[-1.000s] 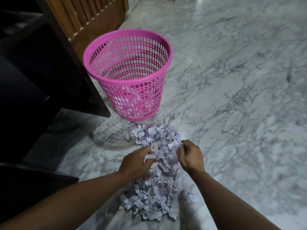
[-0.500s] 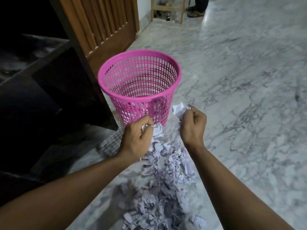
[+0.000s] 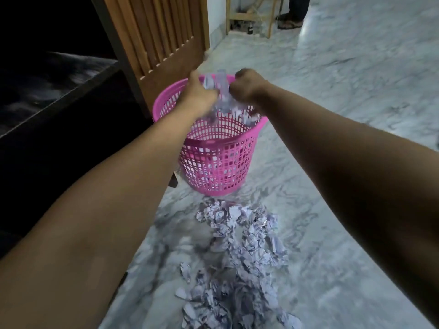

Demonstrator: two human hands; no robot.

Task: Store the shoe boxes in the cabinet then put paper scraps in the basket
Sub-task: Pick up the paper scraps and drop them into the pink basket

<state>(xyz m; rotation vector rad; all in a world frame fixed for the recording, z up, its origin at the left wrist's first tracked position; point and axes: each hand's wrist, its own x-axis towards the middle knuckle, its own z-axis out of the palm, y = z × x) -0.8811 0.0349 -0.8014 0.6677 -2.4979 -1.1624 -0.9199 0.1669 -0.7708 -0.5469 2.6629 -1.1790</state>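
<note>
From my head camera, my left hand (image 3: 202,96) and right hand (image 3: 247,87) are over the round pink plastic basket (image 3: 221,162), each clutching crumpled white paper scraps (image 3: 219,87). Some scraps show inside it. A big pile of paper (image 3: 240,252) lies on the grey marble floor (image 3: 344,91) just in front.

**Marble floor, dim room, dark cabinet on the left**

So the floor (image 3: 344,79) is grey-white marble with darker veins all over, and it picks up a pale sheen toward the far edge. Lighting is pretty low overall. Along the left edge sits a dark cabinet (image 3: 59,115), almost black inside, with a faintly lit shelf surface. Next to it stands a slatted wooden door (image 3: 161,36), warm brown. Behind that, a strip of white wall (image 3: 216,17). At the far edge there's a light wooden frame (image 3: 249,17), and someone's feet in sandals (image 3: 291,21) just beside it.
</note>
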